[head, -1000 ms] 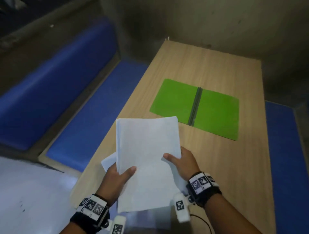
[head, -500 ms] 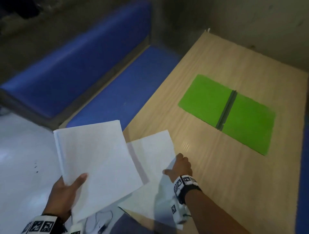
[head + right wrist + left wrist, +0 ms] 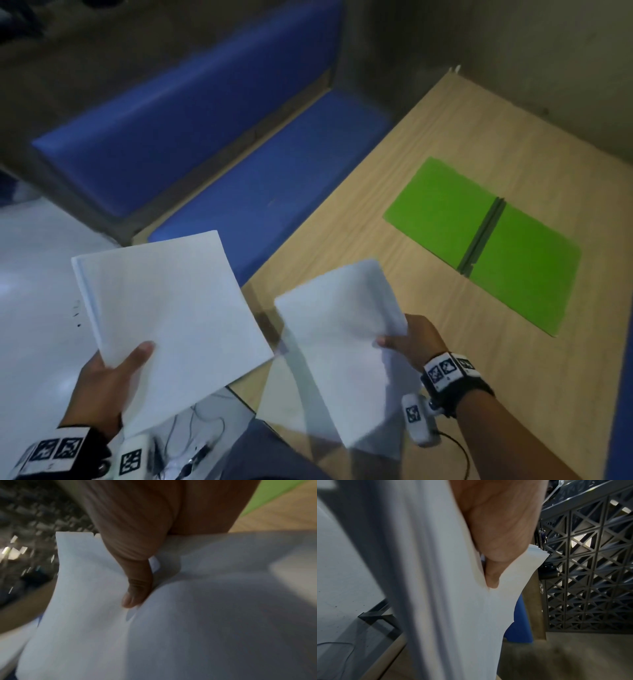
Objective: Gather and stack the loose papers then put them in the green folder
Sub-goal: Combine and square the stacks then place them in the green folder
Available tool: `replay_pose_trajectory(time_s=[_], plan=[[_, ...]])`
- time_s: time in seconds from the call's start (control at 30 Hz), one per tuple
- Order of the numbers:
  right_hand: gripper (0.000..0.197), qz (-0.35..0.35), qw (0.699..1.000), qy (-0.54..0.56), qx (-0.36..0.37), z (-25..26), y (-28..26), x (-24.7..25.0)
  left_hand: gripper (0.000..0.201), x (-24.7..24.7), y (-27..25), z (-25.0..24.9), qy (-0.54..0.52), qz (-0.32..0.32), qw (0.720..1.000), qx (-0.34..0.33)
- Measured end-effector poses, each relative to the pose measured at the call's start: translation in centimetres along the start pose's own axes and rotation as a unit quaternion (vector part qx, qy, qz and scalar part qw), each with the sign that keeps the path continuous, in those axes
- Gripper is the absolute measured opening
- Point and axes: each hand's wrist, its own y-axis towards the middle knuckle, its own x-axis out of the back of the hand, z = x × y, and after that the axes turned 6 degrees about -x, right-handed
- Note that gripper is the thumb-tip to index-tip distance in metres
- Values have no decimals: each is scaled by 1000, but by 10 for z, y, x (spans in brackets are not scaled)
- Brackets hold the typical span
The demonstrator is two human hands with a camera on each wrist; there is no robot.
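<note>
My left hand (image 3: pixel 113 370) grips a stack of white papers (image 3: pixel 168 315) by its near corner, thumb on top, held off the table's left side over the floor. The left wrist view shows the thumb (image 3: pixel 494 566) pressing that paper stack (image 3: pixel 467 615). My right hand (image 3: pixel 411 342) pinches a second white sheet (image 3: pixel 342 342) at its right edge, lifted above the table's near corner; the thumb (image 3: pixel 137 593) lies on this sheet (image 3: pixel 188 628). The green folder (image 3: pixel 479 240) lies open and flat on the wooden table (image 3: pixel 513 411), to the far right of both hands, nothing on it.
A blue padded bench (image 3: pixel 267 192) with a blue backrest (image 3: pixel 178 133) runs along the table's left side. White floor (image 3: pixel 34 291) lies below my left hand. Cables (image 3: pixel 191 442) hang near my lap. A dark lattice screen (image 3: pixel 590 574) stands behind.
The single bundle held by both hands has been split: my left hand carried the stack off to the left, and my right hand lifted the remaining sheet off the table corner.
</note>
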Motion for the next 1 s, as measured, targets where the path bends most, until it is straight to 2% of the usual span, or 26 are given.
replay_pose_trajectory(time_s=[0.07,0.13,0.17,0.27,0.33,0.4,0.43,0.5,0.57,0.6,0.67,0.7,0.8,0.9,1.0], plan=[[24,45,979,-194,33,-9,0,-7,44,5,1,-2,-2,-6,1000,2],[52,60,939,-330,81,-28,3,-26,49,7,4,-1,-10,-6,1000,0],[57,49,927,-358,101,-36,3,-35,49,6,4,-2,-9,-9,1000,-1],[62,-14,924,-366,111,-45,0,-58,39,3,2,-6,-4,0,1000,-7],[76,-36,934,-347,70,-42,-2,-64,44,0,1,-9,0,8,1000,-17],[80,-36,940,-336,45,-42,-3,-65,45,-6,1,-15,8,24,999,-31],[74,-29,937,-345,44,-45,-4,-62,44,-10,2,-18,9,31,999,-41],[48,-18,932,-357,50,-53,-7,-56,43,-21,1,-25,11,45,997,-57],[22,-13,943,-329,55,-65,-12,-49,39,-33,1,-32,13,65,995,-81],[16,-3,951,-305,48,-73,-16,-44,36,-40,1,-35,14,73,993,-90],[25,22,970,-243,21,-89,-25,-39,32,-52,8,-35,28,86,991,-98],[22,35,979,-200,8,-96,-30,-35,31,-59,11,-35,39,93,990,-103],[38,53,997,-49,-5,-117,-47,-19,39,-80,21,-31,63,108,986,-112],[52,5,996,70,48,-129,-72,13,45,-105,22,-25,78,135,980,-124],[75,-23,973,202,108,-128,-102,46,44,-133,16,-12,75,154,976,-136]])
